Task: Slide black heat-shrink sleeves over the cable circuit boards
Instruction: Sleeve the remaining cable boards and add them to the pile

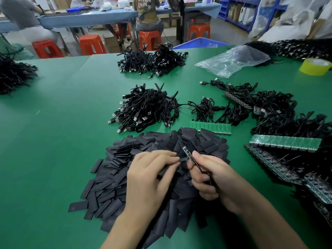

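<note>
Over a heap of flat, matte black rectangular heat-shrink sleeves (116, 186) on the smooth green table mat (53, 141), the left hand (149, 177) pinches one black sleeve (181, 159) in curled fingertips. The right hand (210, 178) grips a thin black cable (203, 170). Its narrow green circuit board (186, 152) tilts upward, just beside that sleeve.

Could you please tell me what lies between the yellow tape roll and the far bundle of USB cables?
A crumpled clear plastic bag lies between them, in the head view.
</note>
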